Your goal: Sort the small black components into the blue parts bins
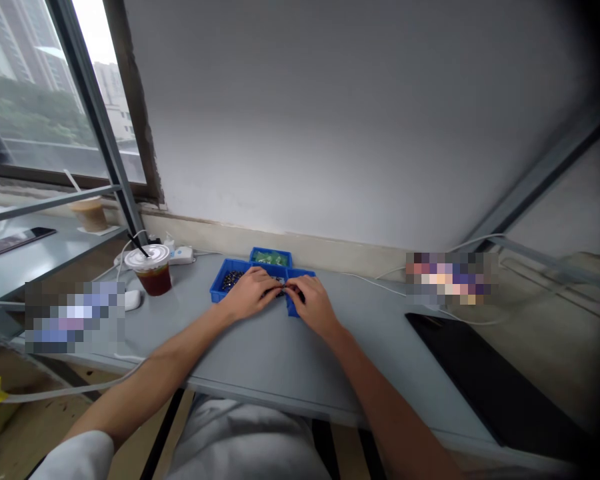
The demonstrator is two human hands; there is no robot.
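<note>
My left hand (253, 293) and my right hand (310, 300) meet over the blue bins, fingertips pinched close together. Between them is something small and dark, too small to name. Under and beside my left hand stands a blue bin (214, 293) with many small dark, shiny parts (233, 280) in it. Another blue bin (293, 311) lies partly hidden beneath my right hand. Just behind them, near the wall, a smaller blue bin (253, 255) holds green pieces (271, 258) that look like circuit boards.
A lidded cup of dark drink (156, 277) with a straw stands at the left, by a white power strip (181, 255). A black flat panel (485, 380) lies at the right edge. Cables (380, 283) run along the wall. Blurred-out patches cover items on both sides.
</note>
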